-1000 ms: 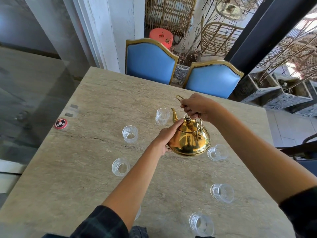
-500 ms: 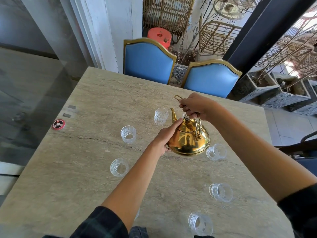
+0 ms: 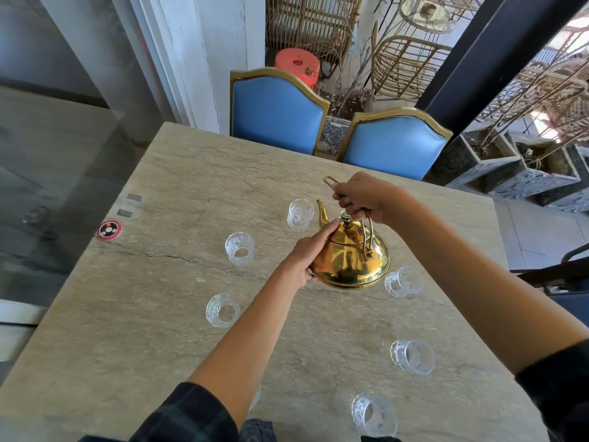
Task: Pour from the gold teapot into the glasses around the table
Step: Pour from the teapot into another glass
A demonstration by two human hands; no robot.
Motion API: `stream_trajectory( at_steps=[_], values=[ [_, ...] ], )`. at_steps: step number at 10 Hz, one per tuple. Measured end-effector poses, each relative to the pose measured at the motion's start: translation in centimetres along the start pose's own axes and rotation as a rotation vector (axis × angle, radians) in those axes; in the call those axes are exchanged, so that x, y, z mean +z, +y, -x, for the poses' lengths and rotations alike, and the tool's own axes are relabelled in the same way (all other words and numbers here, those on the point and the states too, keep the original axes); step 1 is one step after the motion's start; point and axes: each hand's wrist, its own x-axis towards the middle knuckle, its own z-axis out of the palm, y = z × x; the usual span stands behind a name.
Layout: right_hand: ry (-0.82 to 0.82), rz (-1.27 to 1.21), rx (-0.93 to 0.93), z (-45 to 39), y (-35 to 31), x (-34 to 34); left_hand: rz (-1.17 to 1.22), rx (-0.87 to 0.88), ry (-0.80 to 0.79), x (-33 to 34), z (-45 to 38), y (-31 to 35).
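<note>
The gold teapot (image 3: 350,260) hangs just above the stone table (image 3: 178,193), near its middle, with the spout pointing away toward a far glass (image 3: 300,214). My right hand (image 3: 360,196) grips the teapot's handle from above. My left hand (image 3: 314,250) rests against the pot's left side, a fingertip by the lid knob. Several clear cut glasses stand in a ring around the pot: one at the left (image 3: 239,248), one lower left (image 3: 222,310), one right of the pot (image 3: 403,281), and two nearer me (image 3: 412,356) (image 3: 373,413).
Two blue chairs with gold frames (image 3: 275,113) (image 3: 393,145) stand at the far edge of the table. A round red and black disc (image 3: 109,230) lies near the left edge. Wicker furniture and stone planters fill the area beyond.
Both hands and the teapot hold nearly the same place; the view has only shifted slightly.
</note>
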Motion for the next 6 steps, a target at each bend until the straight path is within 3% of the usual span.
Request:
stream_trajectory(
  at_steps=[6],
  values=[
    [-0.01, 0.007, 0.01, -0.12, -0.22, 0.31, -0.003, 0.004, -0.005, -0.28, 0.62, 0.17]
  ],
)
